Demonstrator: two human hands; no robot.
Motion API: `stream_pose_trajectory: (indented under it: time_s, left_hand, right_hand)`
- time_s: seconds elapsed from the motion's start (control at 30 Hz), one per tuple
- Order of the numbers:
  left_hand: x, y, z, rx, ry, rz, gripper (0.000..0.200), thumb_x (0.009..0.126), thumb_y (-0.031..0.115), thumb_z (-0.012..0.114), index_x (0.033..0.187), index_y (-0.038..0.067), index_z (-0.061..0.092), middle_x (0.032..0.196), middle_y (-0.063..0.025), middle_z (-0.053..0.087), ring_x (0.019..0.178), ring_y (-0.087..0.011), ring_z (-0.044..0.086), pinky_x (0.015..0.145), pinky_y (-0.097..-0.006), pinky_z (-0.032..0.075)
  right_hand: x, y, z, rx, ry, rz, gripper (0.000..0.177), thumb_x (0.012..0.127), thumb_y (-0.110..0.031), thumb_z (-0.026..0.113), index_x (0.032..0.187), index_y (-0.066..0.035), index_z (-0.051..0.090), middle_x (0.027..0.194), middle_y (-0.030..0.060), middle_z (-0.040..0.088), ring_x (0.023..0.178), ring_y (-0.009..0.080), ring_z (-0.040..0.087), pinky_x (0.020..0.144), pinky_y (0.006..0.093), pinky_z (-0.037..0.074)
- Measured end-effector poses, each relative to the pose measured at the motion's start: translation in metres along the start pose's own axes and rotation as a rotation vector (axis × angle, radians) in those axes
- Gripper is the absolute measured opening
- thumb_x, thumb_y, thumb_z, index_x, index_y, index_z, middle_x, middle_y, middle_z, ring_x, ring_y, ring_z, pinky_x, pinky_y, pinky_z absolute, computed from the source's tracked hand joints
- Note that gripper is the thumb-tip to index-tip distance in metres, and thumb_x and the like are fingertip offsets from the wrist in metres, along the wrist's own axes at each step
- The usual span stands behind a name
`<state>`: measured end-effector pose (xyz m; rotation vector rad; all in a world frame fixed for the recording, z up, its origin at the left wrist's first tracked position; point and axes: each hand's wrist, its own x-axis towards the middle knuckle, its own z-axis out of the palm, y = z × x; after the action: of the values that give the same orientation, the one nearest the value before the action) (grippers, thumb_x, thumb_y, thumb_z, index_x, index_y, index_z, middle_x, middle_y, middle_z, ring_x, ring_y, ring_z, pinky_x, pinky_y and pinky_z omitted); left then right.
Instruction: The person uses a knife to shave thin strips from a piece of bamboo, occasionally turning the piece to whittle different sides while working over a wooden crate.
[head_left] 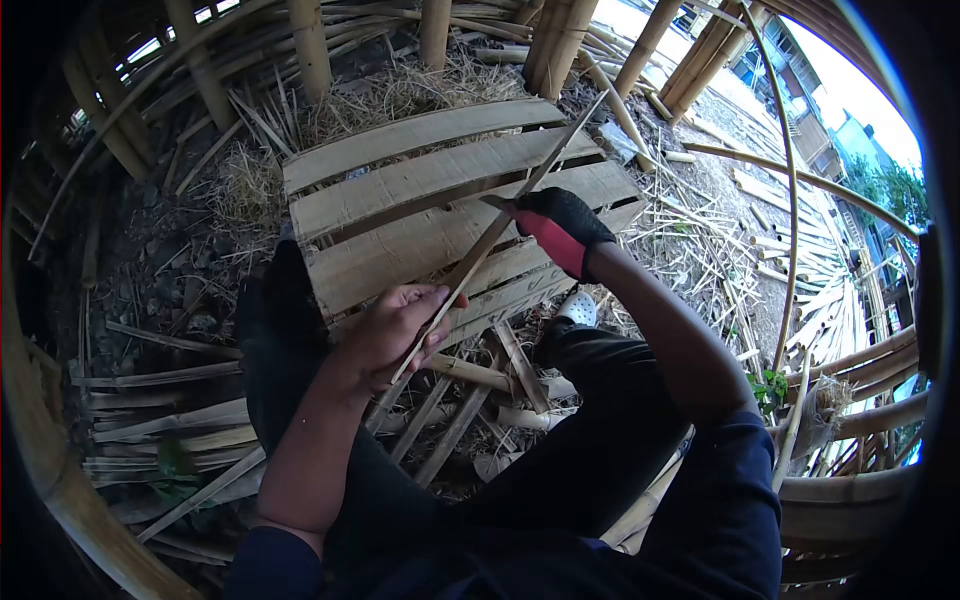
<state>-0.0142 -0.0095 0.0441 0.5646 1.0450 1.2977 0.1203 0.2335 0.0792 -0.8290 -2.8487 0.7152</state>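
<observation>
A long split bamboo strip (487, 238) slants from my lap up across a slatted wooden table (385, 262). My bare left hand (402, 325) is closed around its lower part, the thumb lying along the strip. My right hand (556, 228), in a black and red glove, is closed beside the strip's upper half. From the glove a short, dark, blade-like tip (497, 203) sticks out to the left against the strip; it looks like a knife, its handle hidden in my fist. The strip's upper end points past the table's far right corner.
Upright bamboo posts (311, 50) stand behind the table. Dry shavings (400, 95) and split bamboo pieces (170, 425) cover the ground. A curved bamboo pole (790, 200) rises at the right. My legs straddle the table's near end, with a white shoe (578, 308) beside it.
</observation>
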Motion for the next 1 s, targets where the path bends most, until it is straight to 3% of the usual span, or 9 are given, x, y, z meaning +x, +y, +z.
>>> stream_pose_trajectory:
  time_s: [0.1, 0.17, 0.2, 0.33, 0.47, 0.57, 0.73, 0.87, 1.0]
  left_hand:
    - [-0.002, -0.006, 0.001, -0.083, 0.026, -0.007, 0.030, 0.107, 0.028, 0.044, 0.105, 0.000, 0.056, 0.057, 0.0034, 0.043, 0.034, -0.0021, 0.039, 0.031, -0.0156, 0.034]
    - [-0.006, -0.005, 0.003, -0.116, 0.040, -0.034, 0.030, 0.107, 0.028, 0.043, 0.105, 0.001, 0.055, 0.057, 0.0037, 0.041, 0.034, -0.0021, 0.039, 0.031, -0.0155, 0.034]
    - [-0.010, 0.001, 0.005, -0.111, 0.045, -0.054, 0.030, 0.108, 0.028, 0.043, 0.105, 0.001, 0.054, 0.057, 0.0037, 0.040, 0.034, -0.0021, 0.039, 0.030, -0.0155, 0.034]
    - [-0.010, 0.004, 0.005, -0.122, 0.040, -0.069, 0.030, 0.108, 0.027, 0.041, 0.106, 0.001, 0.054, 0.056, 0.0039, 0.039, 0.033, -0.0021, 0.038, 0.031, -0.0164, 0.033]
    - [-0.014, 0.007, 0.004, 0.050, 0.036, -0.039, 0.029, 0.108, 0.026, 0.040, 0.106, 0.000, 0.054, 0.056, 0.0041, 0.040, 0.033, -0.0024, 0.037, 0.031, -0.0168, 0.033]
    - [-0.014, 0.015, 0.000, 0.037, 0.030, 0.002, 0.030, 0.108, 0.027, 0.040, 0.106, 0.000, 0.054, 0.055, 0.0044, 0.040, 0.032, -0.0021, 0.036, 0.031, -0.0166, 0.032]
    - [-0.023, 0.011, -0.003, 0.055, 0.068, -0.061, 0.033, 0.108, 0.029, 0.041, 0.105, -0.001, 0.055, 0.054, 0.0042, 0.041, 0.031, -0.0026, 0.035, 0.031, -0.0163, 0.030]
    - [-0.018, 0.010, -0.005, 0.083, 0.037, -0.039, 0.033, 0.108, 0.030, 0.040, 0.105, 0.000, 0.055, 0.054, 0.0040, 0.042, 0.031, -0.0022, 0.035, 0.031, -0.0164, 0.030]
    - [-0.017, 0.011, -0.002, -0.022, 0.048, -0.051, 0.032, 0.108, 0.028, 0.040, 0.106, 0.000, 0.054, 0.054, 0.0033, 0.042, 0.031, -0.0028, 0.036, 0.031, -0.0167, 0.030]
  right_hand:
    - [-0.001, 0.002, 0.005, 0.014, 0.013, -0.069, 0.053, 0.098, -0.049, 0.046, 0.096, 0.000, 0.068, 0.084, 0.0195, 0.067, 0.080, 0.0343, 0.064, 0.078, 0.0416, 0.048]
    - [0.015, 0.007, -0.020, -0.115, 0.048, 0.186, 0.045, 0.096, -0.045, 0.050, 0.095, -0.004, 0.071, 0.088, 0.0181, 0.070, 0.089, 0.0349, 0.068, 0.082, 0.0428, 0.050]
    - [0.013, 0.013, -0.022, 0.038, 0.041, 0.336, 0.049, 0.098, -0.048, 0.046, 0.095, -0.006, 0.072, 0.090, 0.0193, 0.070, 0.087, 0.0367, 0.068, 0.083, 0.0443, 0.050]
    - [-0.001, 0.000, 0.027, -0.134, 0.192, -0.163, 0.054, 0.101, -0.051, 0.037, 0.104, -0.010, 0.073, 0.096, 0.0197, 0.071, 0.092, 0.0400, 0.068, 0.083, 0.0471, 0.052]
    - [0.013, 0.008, -0.008, -0.183, 0.109, 0.088, 0.048, 0.100, -0.047, 0.044, 0.099, -0.007, 0.070, 0.092, 0.0195, 0.070, 0.091, 0.0409, 0.065, 0.080, 0.0476, 0.050]
    - [0.001, 0.001, 0.019, -0.139, 0.253, 0.004, 0.050, 0.100, -0.050, 0.043, 0.097, -0.007, 0.070, 0.089, 0.0188, 0.069, 0.087, 0.0392, 0.066, 0.079, 0.0453, 0.049]
    - [0.005, 0.002, -0.007, 0.001, 0.056, 0.136, 0.052, 0.099, -0.050, 0.046, 0.094, -0.004, 0.069, 0.088, 0.0184, 0.069, 0.086, 0.0365, 0.065, 0.080, 0.0427, 0.048]
    - [-0.007, -0.008, 0.017, -0.012, 0.082, -0.047, 0.052, 0.100, -0.049, 0.044, 0.094, -0.004, 0.069, 0.089, 0.0192, 0.069, 0.089, 0.0370, 0.066, 0.084, 0.0435, 0.049]
    - [0.011, -0.003, -0.008, 0.068, -0.027, 0.194, 0.056, 0.099, -0.053, 0.043, 0.099, -0.004, 0.070, 0.097, 0.0204, 0.070, 0.096, 0.0393, 0.065, 0.091, 0.0444, 0.048]
